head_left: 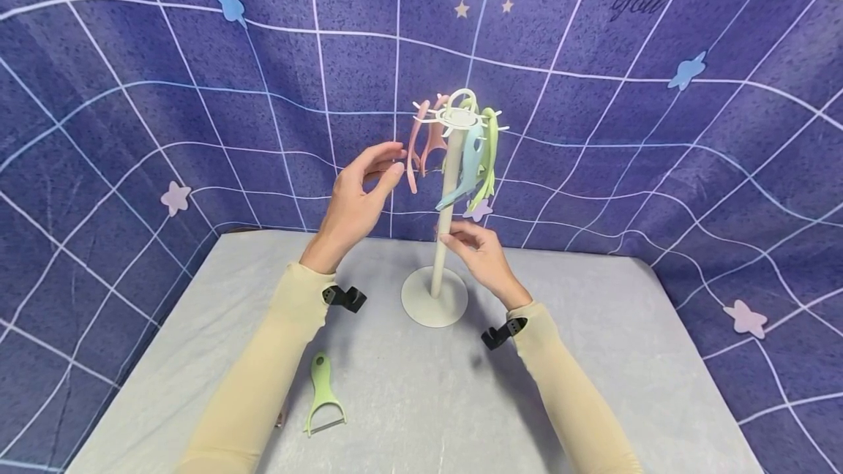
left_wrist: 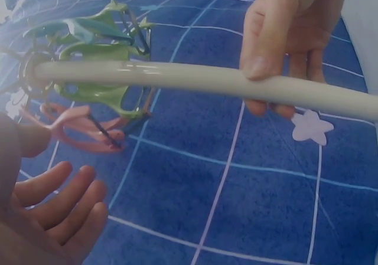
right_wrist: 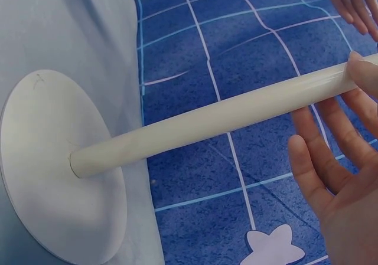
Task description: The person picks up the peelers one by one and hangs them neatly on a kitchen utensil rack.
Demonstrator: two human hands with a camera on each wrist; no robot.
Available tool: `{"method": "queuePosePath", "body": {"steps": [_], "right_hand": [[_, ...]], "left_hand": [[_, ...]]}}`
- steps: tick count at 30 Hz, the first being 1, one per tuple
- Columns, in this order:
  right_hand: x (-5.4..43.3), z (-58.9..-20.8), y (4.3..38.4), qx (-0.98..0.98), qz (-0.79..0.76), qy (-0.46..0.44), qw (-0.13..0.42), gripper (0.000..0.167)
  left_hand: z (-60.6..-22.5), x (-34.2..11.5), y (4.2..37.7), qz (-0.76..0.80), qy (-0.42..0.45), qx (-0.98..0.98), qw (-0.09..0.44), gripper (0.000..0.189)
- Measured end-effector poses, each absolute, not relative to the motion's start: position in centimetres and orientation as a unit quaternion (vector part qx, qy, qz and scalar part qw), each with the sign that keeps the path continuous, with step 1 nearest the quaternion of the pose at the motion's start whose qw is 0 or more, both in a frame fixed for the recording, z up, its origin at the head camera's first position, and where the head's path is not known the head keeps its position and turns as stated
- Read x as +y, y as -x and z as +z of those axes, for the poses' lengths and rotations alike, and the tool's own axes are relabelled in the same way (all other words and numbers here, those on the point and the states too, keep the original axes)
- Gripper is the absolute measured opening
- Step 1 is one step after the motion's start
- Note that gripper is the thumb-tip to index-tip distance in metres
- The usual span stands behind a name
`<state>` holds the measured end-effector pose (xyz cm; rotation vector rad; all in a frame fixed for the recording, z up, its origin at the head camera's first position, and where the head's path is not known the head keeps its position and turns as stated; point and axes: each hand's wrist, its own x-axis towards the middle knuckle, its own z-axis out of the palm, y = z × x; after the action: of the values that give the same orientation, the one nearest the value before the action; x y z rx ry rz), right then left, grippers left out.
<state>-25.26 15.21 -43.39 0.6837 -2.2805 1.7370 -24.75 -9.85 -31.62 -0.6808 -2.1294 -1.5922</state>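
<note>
A cream stand has a slim pole (head_left: 440, 269), a round base (head_left: 421, 309) and a ring of hooks (head_left: 457, 118) on top. Pink peelers (head_left: 415, 156), a light blue peeler (head_left: 470, 167) and green peelers (head_left: 490, 159) hang from the hooks. My left hand (head_left: 356, 200) is just left of the pink peelers with its fingers loosely bent and nothing held; whether a fingertip touches them I cannot tell. With thumb and fingers, my right hand (head_left: 484, 258) pinches the pole about midway up, seen also in the right wrist view on the pole (right_wrist: 212, 118).
On the grey cloth-covered table (head_left: 388, 401) lies a green peeler (head_left: 322, 386), next to my left forearm. A small object (head_left: 281, 415) is mostly hidden by the left sleeve. Behind the table hangs a blue gridded curtain (head_left: 356, 72) with star shapes.
</note>
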Motion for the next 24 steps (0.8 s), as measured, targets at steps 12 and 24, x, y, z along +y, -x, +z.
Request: {"method": "queuePosePath", "body": {"steps": [12,24], "right_hand": [[15.2,-43.5,25.4,-0.767,0.591,-0.231,0.095,0.023],[15.2,-43.7,25.4,-0.767,0.591,-0.23,0.098,0.024]], "left_hand": [[-35.5,-13.4,21.0,-0.499,0.174,-0.83,0.179,0.04],[-40.5,-17.3,15.7,-0.369,0.103,-0.917,0.106,0.046]]}}
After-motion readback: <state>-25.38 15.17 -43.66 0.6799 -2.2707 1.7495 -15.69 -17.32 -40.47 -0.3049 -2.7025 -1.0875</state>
